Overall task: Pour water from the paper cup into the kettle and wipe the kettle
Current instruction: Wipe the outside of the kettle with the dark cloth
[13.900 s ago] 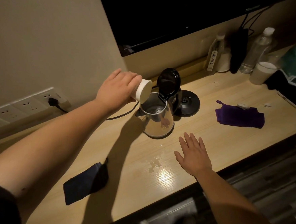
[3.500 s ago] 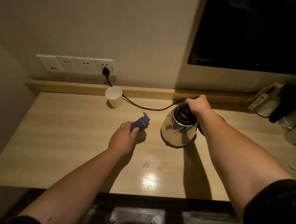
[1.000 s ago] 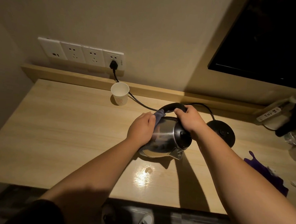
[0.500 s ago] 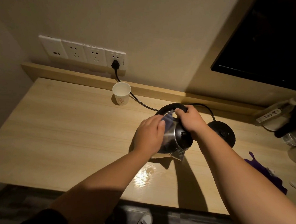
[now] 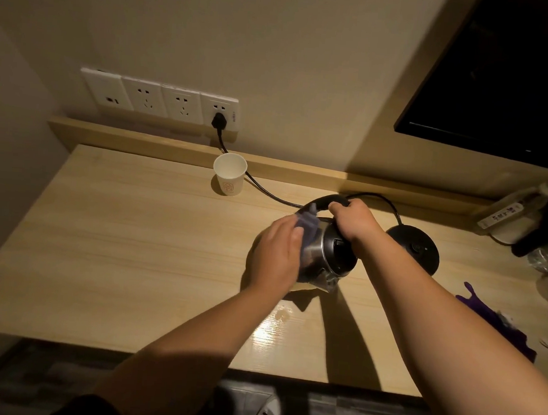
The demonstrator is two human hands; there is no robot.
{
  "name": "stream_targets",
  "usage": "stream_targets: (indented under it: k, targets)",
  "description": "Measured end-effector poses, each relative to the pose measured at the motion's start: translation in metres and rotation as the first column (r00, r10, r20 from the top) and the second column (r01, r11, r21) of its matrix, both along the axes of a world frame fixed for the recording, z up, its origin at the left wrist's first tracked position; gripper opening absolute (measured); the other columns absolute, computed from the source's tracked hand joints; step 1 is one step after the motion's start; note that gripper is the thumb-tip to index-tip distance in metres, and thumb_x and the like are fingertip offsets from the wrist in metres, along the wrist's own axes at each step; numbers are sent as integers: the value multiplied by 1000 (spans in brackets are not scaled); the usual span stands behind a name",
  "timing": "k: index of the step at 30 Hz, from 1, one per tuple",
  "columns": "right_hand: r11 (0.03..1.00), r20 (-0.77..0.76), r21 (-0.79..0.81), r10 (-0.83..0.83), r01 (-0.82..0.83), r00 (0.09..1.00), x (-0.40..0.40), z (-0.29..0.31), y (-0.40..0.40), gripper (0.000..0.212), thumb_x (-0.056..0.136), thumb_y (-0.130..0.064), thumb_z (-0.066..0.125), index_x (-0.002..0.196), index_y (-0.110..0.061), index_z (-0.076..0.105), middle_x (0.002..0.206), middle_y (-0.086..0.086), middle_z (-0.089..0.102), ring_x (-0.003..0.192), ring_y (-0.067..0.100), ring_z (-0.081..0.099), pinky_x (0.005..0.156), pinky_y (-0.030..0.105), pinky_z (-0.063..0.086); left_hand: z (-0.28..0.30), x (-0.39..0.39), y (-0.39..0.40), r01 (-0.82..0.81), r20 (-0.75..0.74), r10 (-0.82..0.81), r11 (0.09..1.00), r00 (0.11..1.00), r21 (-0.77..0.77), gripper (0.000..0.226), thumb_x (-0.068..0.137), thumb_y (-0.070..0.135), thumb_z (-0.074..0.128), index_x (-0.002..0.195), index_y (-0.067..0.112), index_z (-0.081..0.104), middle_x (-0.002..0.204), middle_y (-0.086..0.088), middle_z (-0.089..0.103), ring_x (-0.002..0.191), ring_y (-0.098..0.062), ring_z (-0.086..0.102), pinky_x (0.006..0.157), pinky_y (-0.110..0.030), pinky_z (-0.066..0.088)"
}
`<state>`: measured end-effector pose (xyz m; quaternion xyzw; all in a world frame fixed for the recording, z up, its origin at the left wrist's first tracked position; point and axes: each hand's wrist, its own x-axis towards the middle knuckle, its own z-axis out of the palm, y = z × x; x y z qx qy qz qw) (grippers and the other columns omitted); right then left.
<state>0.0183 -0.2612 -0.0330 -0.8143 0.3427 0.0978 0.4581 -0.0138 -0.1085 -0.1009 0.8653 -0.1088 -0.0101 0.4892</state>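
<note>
- Your wooden counter [image 5: 117, 245] carries the steel kettle [image 5: 319, 256] at center, tipped so its side faces you for wiping.
- Your right hand [image 5: 352, 221] clamps the handle to steady it.
- Your left hand [image 5: 275, 256] presses the blue cloth [image 5: 307, 221] against the steel.
- The black kettle base [image 5: 414, 249] sits at 3 o'clock of the kettle, clear.
- The paper cup [image 5: 229, 178] stands upright at 11 o'clock, beside the cord.

The white paper cup [image 5: 229, 177] that the left hand [image 5: 276, 253] tipped over the shiny round metal kettle [image 5: 323, 254] now stands by the wall, the kettle's black lid is shut, and that hand now rubs a small blue-grey cloth [image 5: 308, 223] on its side while the right hand [image 5: 353, 220] grips the handle.
</note>
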Motion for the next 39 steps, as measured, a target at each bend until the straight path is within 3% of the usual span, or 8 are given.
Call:
stream_targets:
  k: [3,7,15,20,25,28,35,39]
  targets:
    - [1000,-20,17,-16,16,1000,3,1,6,32,98,-28,49,114,-2,56,98,19,63,87,32,62,74,41,51,11,-16,-9,61,141,-79,990,987,130,59,99,48,16,141,20,46,145,3,46,137,-12,34,112,-33,27]
    - [1000,-25,23,-19,19,1000,4,1,9,28,99,-28,50,111,-4,53,96,18,62,85,31,62,73,39,50,4,-16,-3,49,202,-87,981,976,187,60,100,47,13,142,17,43,147,-1,45,140,-17,31,115,-36,25]
    - [995,-36,64,-73,75,997,-2,2,2,22,100,-27,47,112,-9,47,96,17,64,85,31,65,73,41,52,-43,3,25,-168,-233,161,986,959,-10,43,103,41,23,143,33,36,147,9,41,130,-14,43,98,-29,39]
    - [989,-47,81,-120,123,992,-4,2,1,23,101,-26,46,115,-9,47,94,16,62,83,30,63,64,36,50,-32,2,16,-134,-156,132,991,979,-5,46,102,41,22,145,29,36,153,8,34,142,-9,25,114,-35,30]
    - [990,-61,82,-113,118,992,-2,3,1,28,99,-25,48,113,-2,55,101,21,64,90,35,64,71,39,51,5,-30,-11,83,134,-98,990,986,113,60,99,48,11,148,19,33,156,4,30,144,-3,7,120,-34,10]
    - [991,-77,90,-93,100,993,-3,3,1,28,99,-27,49,114,-3,56,103,21,65,88,33,65,62,35,49,1,-31,-13,82,215,-123,978,969,192,64,99,48,5,147,17,34,156,1,31,145,-6,5,119,-35,6]
    - [996,-37,70,-59,62,998,-13,3,-8,21,102,-27,47,111,-10,40,87,11,55,75,25,58,63,35,48,-39,-14,14,-162,-177,149,985,973,-63,47,101,42,20,146,33,30,153,11,31,140,-9,29,111,-35,34]
    - [998,-27,51,-19,21,999,-15,0,-12,35,101,-30,48,126,-6,44,94,13,58,81,28,61,65,36,50,-30,13,19,-87,-248,73,995,966,-48,41,102,43,25,139,32,42,142,8,47,125,-12,46,99,-33,42]
